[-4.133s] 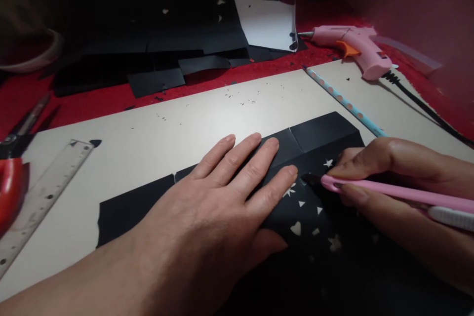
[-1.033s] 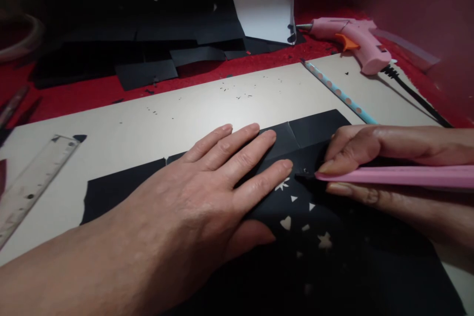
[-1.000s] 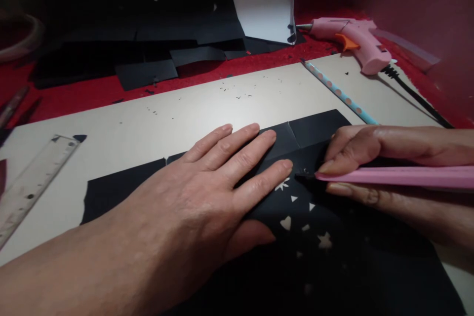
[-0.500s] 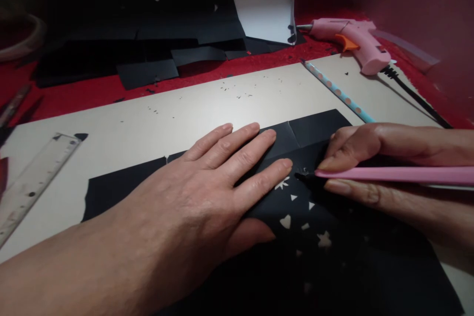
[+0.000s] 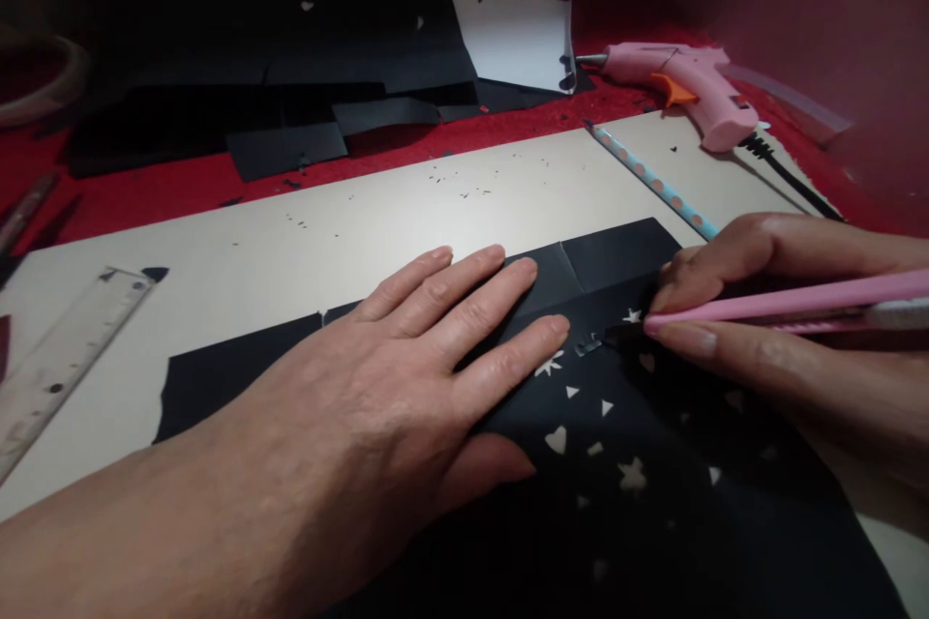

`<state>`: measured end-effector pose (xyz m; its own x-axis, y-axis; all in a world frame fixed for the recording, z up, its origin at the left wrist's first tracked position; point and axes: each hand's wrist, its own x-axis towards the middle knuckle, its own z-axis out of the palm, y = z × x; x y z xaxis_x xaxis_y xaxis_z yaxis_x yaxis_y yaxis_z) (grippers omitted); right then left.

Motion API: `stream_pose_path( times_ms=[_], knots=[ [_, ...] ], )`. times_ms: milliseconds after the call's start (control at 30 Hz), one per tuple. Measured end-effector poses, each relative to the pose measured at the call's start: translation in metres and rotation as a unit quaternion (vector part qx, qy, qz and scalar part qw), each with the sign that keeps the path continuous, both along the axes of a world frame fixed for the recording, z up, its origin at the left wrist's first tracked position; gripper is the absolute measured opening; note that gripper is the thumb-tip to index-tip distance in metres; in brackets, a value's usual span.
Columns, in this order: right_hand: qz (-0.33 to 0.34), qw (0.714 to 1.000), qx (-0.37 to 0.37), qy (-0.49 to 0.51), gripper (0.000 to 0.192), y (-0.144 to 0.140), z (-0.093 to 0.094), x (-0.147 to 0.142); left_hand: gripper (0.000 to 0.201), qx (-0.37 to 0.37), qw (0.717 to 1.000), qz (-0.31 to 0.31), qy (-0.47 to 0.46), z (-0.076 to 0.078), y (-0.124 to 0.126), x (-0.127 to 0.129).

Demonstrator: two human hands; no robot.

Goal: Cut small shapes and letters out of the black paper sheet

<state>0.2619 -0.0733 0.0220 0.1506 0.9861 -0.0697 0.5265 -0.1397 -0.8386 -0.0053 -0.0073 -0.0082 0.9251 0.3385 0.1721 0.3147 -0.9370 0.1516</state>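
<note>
While my left hand (image 5: 406, 377) lies flat with its fingers spread on the black paper (image 5: 616, 256), pinning the sheet to the beige cutting board (image 5: 363, 222) so it cannot slide, my right hand (image 5: 769, 309) is closed around a pink craft knife (image 5: 784, 305), pinched between thumb and forefinger like a pen. I hold the knife low and nearly level, its dark tip touching the paper just beside my left little finger, which seems to give me fine control for small cuts.

The black paper is matte and creased into panels, lying across the near half of the board. It is dotted with little cut-out shapes that show the pale board through them: stars, triangles and a heart (image 5: 556, 439). A tiny flap of paper stands up at the knife tip.

Farther out, a blue dotted pencil (image 5: 653, 182) lies diagonally on the board behind my right hand. A clear ruler (image 5: 65, 358) rests on the board's left edge. Beyond the board, on a red surface (image 5: 145, 189), are a pink glue gun (image 5: 682, 82), a white sheet (image 5: 515, 34), and a pile of black paper offcuts (image 5: 290, 106) in shadow.
</note>
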Motion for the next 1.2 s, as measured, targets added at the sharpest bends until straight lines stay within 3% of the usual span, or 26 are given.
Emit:
stream_pose_path(
  times_ms=[167, 333, 533, 767, 1200],
  knots=[
    [0.017, 0.998, 0.055, -0.027, 0.008, -0.0029, -0.0035, -0.0046, 0.053, -0.002, 1.000, -0.001, 0.000, 0.0019, -0.0008, -0.0017],
    [0.021, 0.999, 0.031, -0.017, 0.010, -0.0028, -0.0045, -0.0018, 0.055, -0.005, 1.000, -0.002, 0.011, 0.0032, -0.0018, -0.0024],
    [0.066, 0.991, 0.096, -0.060, 0.009, 0.0011, -0.0045, 0.0015, 0.054, -0.006, 1.000, 0.001, 0.002, 0.0017, -0.0004, -0.0024],
    [0.043, 0.989, 0.066, -0.123, 0.018, -0.0050, 0.0005, -0.0036, 0.047, -0.012, 1.000, 0.002, -0.016, 0.0029, -0.0002, 0.0047],
    [0.031, 0.991, 0.042, -0.126, 0.018, -0.0060, 0.0005, -0.0015, 0.054, -0.009, 1.000, -0.001, -0.001, 0.0010, -0.0007, -0.0003]
  ],
)
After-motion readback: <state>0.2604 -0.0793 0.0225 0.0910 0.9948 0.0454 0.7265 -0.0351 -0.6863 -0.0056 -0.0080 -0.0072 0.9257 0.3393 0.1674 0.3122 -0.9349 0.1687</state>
